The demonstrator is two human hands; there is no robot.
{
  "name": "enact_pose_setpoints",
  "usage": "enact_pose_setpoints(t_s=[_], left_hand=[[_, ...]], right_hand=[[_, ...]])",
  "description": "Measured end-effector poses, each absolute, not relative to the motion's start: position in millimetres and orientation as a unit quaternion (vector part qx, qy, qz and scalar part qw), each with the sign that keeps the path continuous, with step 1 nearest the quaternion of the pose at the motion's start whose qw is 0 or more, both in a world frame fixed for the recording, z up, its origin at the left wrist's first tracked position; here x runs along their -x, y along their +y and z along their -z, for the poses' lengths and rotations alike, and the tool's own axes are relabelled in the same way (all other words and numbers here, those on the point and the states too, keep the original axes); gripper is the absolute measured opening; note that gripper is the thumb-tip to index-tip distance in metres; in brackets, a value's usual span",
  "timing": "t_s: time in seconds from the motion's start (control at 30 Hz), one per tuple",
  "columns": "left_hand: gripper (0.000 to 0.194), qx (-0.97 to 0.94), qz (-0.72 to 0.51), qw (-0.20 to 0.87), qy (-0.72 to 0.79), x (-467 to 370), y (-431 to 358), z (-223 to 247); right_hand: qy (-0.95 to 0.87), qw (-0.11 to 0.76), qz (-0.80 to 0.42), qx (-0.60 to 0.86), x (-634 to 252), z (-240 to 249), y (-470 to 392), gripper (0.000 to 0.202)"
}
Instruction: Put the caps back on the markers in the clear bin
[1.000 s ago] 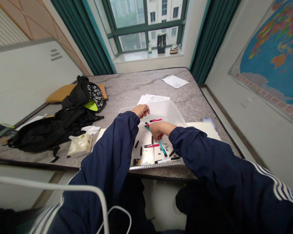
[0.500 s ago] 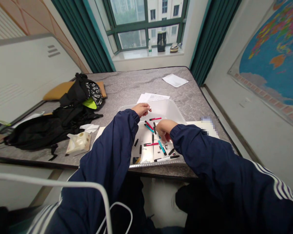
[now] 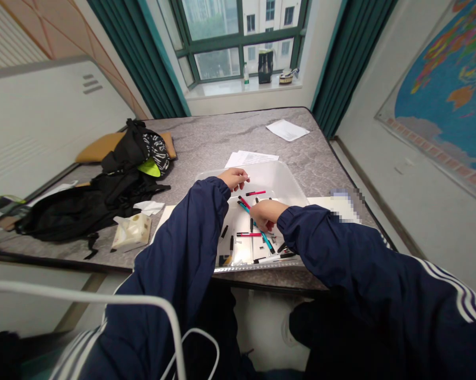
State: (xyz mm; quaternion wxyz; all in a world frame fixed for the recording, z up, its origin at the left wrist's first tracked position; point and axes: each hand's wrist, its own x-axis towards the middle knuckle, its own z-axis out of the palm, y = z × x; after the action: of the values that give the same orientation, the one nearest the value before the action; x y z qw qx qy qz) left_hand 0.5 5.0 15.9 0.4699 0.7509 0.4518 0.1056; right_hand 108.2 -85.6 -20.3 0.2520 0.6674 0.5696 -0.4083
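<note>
A translucent white plastic tray [image 3: 291, 182] holds several pens and small loose parts. My left hand [image 3: 236, 179] is over its far left side, fingers pinched on a small white piece too tiny to name. Down among the pens, my right hand [image 3: 266, 215] has its fingers bent and pressed together; whatever is in them is hidden. Around it lie a red pen [image 3: 249, 234], a teal pen [image 3: 268, 241] and a black-and-white pen [image 3: 273, 258]. Beyond is another red pen [image 3: 255, 193]. A dark piece [image 3: 224, 232] rests at the left.
The tray stands at the near edge of a grey marbled table [image 3: 217, 132]. Left of it are a tissue pack [image 3: 131, 232] and a black backpack [image 3: 63, 211]. Paper sheets [image 3: 288, 130] lie farther back. A white cable-like tube [image 3: 134, 300] crosses the lower left.
My right hand has shifted slightly left within the tray, over the pens there. My left hand stays pinched near the far left side. The view has moved a little.
</note>
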Motion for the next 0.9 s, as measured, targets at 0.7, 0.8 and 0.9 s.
enact_pose_setpoints(t_s=[0.7, 0.8, 0.9], left_hand=[[0.031, -0.734, -0.059, 0.494, 0.462, 11, 16, -2], [0.033, -0.723, -0.067, 0.509, 0.462, 10, 17, 0], [0.035, -0.721, -0.068, 0.512, 0.461, 10, 17, 0]], right_hand=[[0.623, -0.3, 0.336, -0.64, -152, -15, -41, 0.014], [0.622, -0.295, 0.348, -0.636, -152, -13, -40, 0.014], [0.624, -0.294, 0.352, -0.633, -152, -9, -39, 0.013]])
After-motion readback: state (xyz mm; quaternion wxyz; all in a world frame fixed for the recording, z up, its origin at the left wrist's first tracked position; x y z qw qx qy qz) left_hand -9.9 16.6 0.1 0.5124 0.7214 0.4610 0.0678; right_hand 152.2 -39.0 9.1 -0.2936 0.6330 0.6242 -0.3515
